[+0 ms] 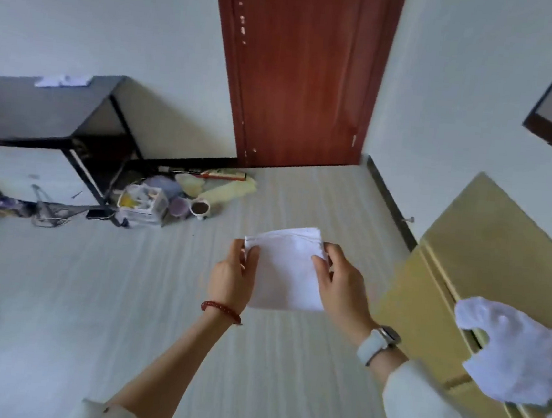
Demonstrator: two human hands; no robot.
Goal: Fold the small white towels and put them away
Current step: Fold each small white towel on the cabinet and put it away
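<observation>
**Two hands on one folded towel: fold stage ending, stowing pending**

Both hands hold a single small white towel [287, 272] in the air above the pale striped floor [91, 292], at about the centre of the view. The towel is already reduced to a compact rectangle with layered edges visible along its far side.

Hand state:
- Left hand [231, 278]: thumb on top, fingers curled beneath, pinching the left edge of the towel.
- Right hand [338, 282]: same pinch on the right edge. A watch [378, 345] sits on this wrist; a red bead bracelet [221, 311] is on the left.

Surroundings: a yellow cabinet [485, 262] stands just to the person's right. A loose, crumpled white cloth [517, 353] lies on its near edge, probably another towel awaiting folding. A black table [41, 108] stands well apart at far left with white items on top. A red-brown door [301, 73] is ahead.

Step assessment: the fold on this towel appears complete or one fold short of it. The storage location cannot be determined from this view.

Next move requirements: keep both pinches even so the layers do not slide apart; carry the towel flat; release only once it rests on a surface. The crumpled cloth then needs handling.
</observation>
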